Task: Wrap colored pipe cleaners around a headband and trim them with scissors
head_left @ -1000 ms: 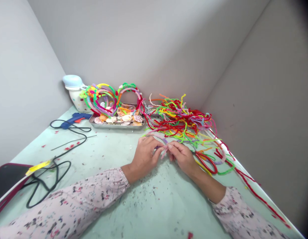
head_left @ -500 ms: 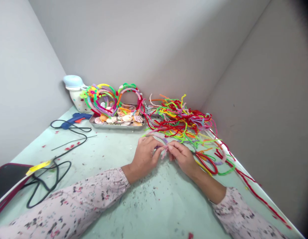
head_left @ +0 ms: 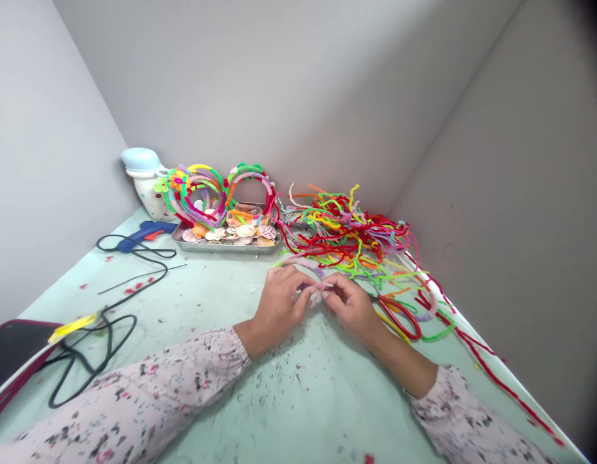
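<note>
Between my hands is a small twisted piece of pink pipe cleaner (head_left: 316, 298), with a short end hanging down. My left hand (head_left: 284, 301) pinches it from the left with thumb and forefinger. From the right, the thumb and fingers of my right hand (head_left: 350, 304) close on its other side. A pale pink and purple strand (head_left: 303, 262) curves just behind my fingertips. Red-handled scissors (head_left: 408, 317) lie to the right of my right hand, their blades partly hidden.
Behind are a metal tray (head_left: 225, 247) of shells with colourful hoops (head_left: 196, 193), and a pipe cleaner heap (head_left: 346, 225). To the left lie a blue glue gun (head_left: 138, 236), a black cable (head_left: 109, 348) and a dark red-edged object (head_left: 18, 351). A lidded jar (head_left: 151, 190) stands behind.
The fingers of my right hand have shifted slightly and curled around the pink piece, showing more of it between the fingertips. My left hand is nearly still.
</note>
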A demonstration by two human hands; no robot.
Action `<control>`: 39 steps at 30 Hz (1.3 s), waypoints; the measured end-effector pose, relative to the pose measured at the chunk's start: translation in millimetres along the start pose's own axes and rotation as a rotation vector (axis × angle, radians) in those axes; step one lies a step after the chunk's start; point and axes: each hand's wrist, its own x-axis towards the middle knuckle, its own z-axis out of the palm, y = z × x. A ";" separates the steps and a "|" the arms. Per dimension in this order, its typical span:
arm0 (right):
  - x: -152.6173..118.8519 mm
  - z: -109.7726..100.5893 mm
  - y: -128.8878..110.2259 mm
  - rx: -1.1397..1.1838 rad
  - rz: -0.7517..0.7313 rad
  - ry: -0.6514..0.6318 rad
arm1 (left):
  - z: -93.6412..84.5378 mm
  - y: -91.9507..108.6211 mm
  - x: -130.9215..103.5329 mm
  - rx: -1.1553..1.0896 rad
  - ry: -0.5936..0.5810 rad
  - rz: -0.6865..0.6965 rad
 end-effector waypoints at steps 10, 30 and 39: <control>1.5 1.9 0.9 -0.099 -0.013 0.063 | -0.2 2.9 -0.3 0.004 0.004 -0.016; 2.9 -1.1 1.1 -0.135 -0.117 0.151 | 0.8 0.7 0.2 -0.006 0.027 -0.020; 1.4 -1.3 0.1 -0.099 -0.076 0.126 | 1.6 -0.6 -0.1 -0.013 0.031 -0.028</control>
